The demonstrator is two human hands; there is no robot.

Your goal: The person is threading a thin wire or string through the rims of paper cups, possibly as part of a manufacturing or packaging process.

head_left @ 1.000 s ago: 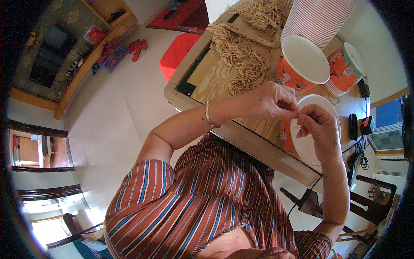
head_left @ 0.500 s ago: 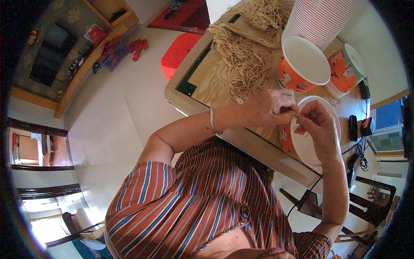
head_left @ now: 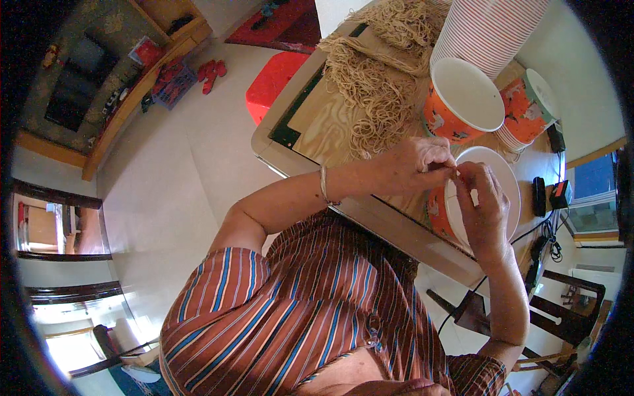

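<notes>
Over a white-lined paper tub (head_left: 505, 191) with an orange printed side, my left hand (head_left: 426, 165) and my right hand (head_left: 485, 208) meet fingertip to fingertip. Both are closed in a pinch on a thin, pale string (head_left: 457, 173); only a tiny bit of it shows between the fingers. Just beyond my hands stands a second orange paper tub (head_left: 467, 99), open at the top. A tangled heap of tan string (head_left: 380, 92) lies on the wooden tabletop to the left of that tub.
A tall stack of striped paper tubs (head_left: 489, 33) rises at the back. More orange tubs (head_left: 525, 109) stand to the right, near black adapters (head_left: 561, 193) and cables. The table's metal-edged corner (head_left: 264, 148) faces me. A red stool (head_left: 274, 82) is beyond its left side.
My right hand has turned more upright and its fingers have shifted slightly at the pinch. My left hand stays almost where it was.
</notes>
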